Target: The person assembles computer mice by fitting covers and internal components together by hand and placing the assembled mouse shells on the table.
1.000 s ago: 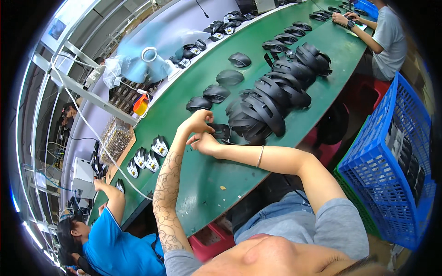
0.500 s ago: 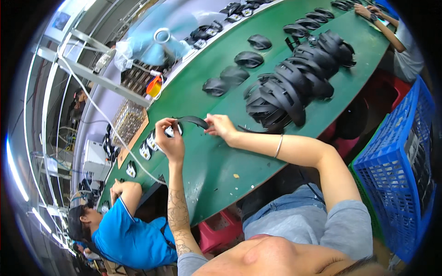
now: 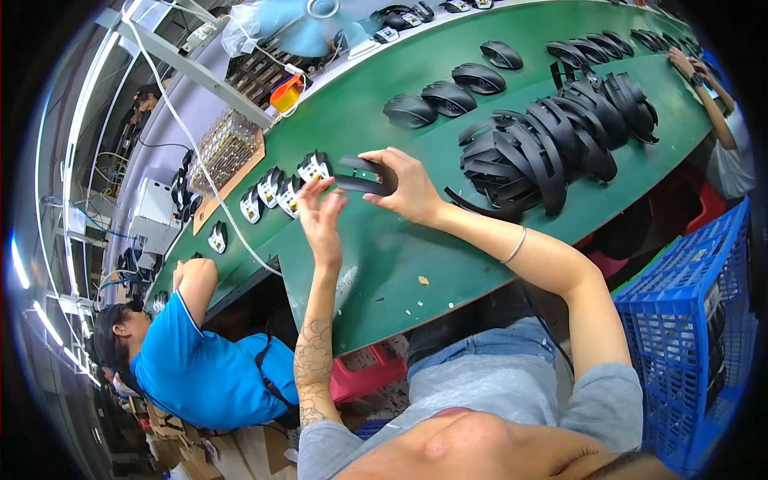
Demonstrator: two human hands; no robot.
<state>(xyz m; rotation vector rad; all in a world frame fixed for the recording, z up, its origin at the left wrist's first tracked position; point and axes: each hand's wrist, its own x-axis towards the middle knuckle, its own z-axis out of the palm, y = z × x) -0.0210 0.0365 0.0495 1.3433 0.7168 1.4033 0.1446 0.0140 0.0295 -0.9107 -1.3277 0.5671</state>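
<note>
Held shell (image 3: 386, 184): black plastic, matt, smooth. Pile (image 3: 552, 144): same look, matt black plastic with a soft sheen on the curves. Mice (image 3: 448, 98): dark plastic, satin to matt. White parts (image 3: 266, 188): white and black plastic. Worktop (image 3: 400, 264): green, smooth, slightly glossy, light specks on it. Bangle (image 3: 518, 244): shiny silver metal. Crate (image 3: 668, 316): blue moulded plastic, mesh walls. Stool (image 3: 366, 376): red plastic. Grey shirt (image 3: 480, 388): soft matt cloth. Jeans (image 3: 484, 350): denim. Bag (image 3: 244, 32): thin clear plastic, crinkled.
</note>
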